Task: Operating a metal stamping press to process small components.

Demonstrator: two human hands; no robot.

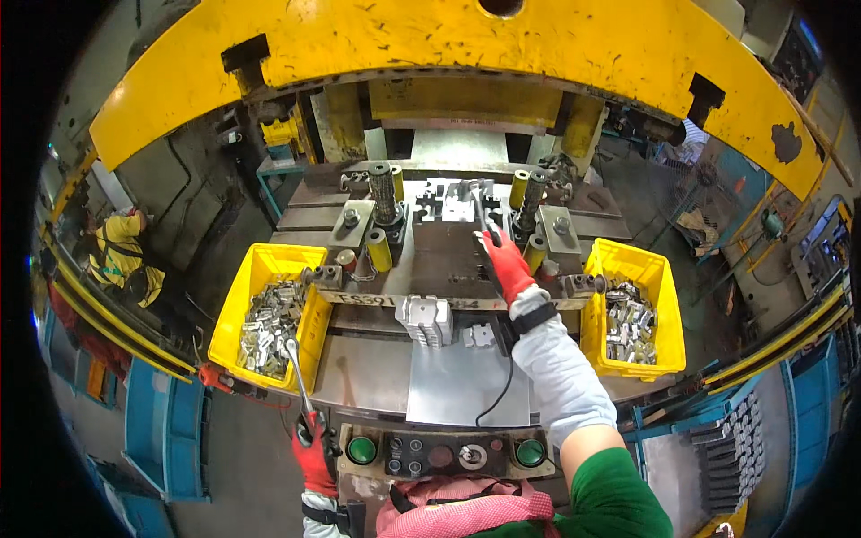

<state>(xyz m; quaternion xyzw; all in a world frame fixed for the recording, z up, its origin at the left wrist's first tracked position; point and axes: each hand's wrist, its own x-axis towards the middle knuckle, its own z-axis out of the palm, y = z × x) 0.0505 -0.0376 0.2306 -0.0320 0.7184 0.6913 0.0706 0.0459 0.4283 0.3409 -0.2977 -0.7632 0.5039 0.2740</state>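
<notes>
- With our left grip [312, 457], in a red glove, we clasp the dark end of a long metal tool [301, 381], left of the control panel [408, 455].
- We slant that tool up over the near side of the left yellow bin [314, 336]; whether its rounded tip touches the loose metal pieces [269, 314] inside, we cannot tell.
- With our right grip [507, 267], also red-gloved, we have fingers wrapped around a second tool [481, 212], pointing it away from us over the press die [448, 255].
- We have its tip at the bright metal part [457, 204] between the guide posts [382, 193]; we cannot tell whether the two touch.
- Nearer to us than the die, we see a stack of silver parts [426, 318], with a small flat plate [480, 336] just to its right.
- Before us a smooth metal sheet [457, 386] lies on the surface [359, 363].
- To our right, we see another yellow bin [668, 314] holding similar pieces [630, 327].
- Well off to our left, we see a co-worker [121, 251] in a yellow top.
</notes>
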